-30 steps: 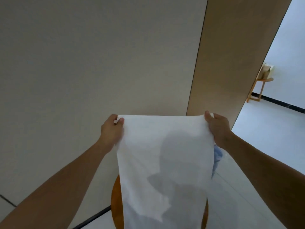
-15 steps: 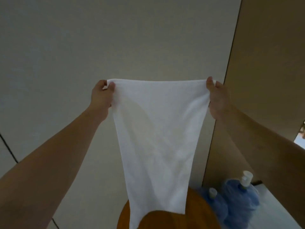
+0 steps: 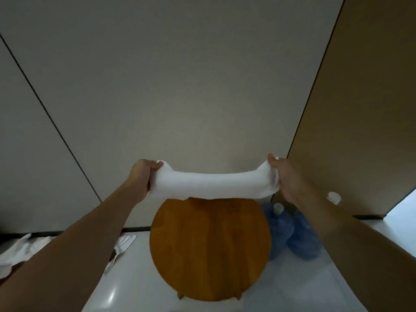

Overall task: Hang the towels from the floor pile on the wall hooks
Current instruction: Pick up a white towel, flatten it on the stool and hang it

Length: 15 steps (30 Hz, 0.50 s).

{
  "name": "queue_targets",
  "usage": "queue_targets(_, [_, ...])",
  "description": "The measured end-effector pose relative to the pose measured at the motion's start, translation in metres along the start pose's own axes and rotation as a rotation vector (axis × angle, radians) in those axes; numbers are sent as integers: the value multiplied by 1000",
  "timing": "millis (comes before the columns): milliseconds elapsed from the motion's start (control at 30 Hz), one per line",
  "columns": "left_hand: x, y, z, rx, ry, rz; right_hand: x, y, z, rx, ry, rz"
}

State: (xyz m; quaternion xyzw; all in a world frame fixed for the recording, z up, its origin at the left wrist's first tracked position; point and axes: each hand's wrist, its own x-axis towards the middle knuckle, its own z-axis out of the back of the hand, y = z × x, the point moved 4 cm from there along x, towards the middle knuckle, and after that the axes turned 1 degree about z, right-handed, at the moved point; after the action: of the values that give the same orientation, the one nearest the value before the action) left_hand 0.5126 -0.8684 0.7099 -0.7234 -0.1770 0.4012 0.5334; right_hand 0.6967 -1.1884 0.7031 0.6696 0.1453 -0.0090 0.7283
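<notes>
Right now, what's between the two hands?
Head view: only the white towel, stretched from left hand to right hand, above the round wooden stool.

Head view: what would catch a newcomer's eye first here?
A white towel bunched into a band, stretched between the left hand and right hand before a plain wall. Directly below stands a round wooden stool, with blue water bottles to its right and white cloths lower left.

The left arm hides part of the floor towels point(image 3: 20, 251); hooks unseen.
</notes>
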Motion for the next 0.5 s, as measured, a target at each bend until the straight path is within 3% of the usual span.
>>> queue_targets(100, [-13,69,7,46,-98,126,-11,-72,13,-43,-55,-168])
queue_targets(167, [-7,108,16,143,4,186,-14,-110,17,-94,-45,-255])
queue_targets(233, [34,172,44,195,-159,255,-19,-139,21,-121,-39,-319])
queue_targets(333, [-1,183,39,226,-268,308,-23,-171,23,-164,-17,-404])
queue_targets(500, [11,189,58,273,-108,393,6,-222,24,-151,22,-452])
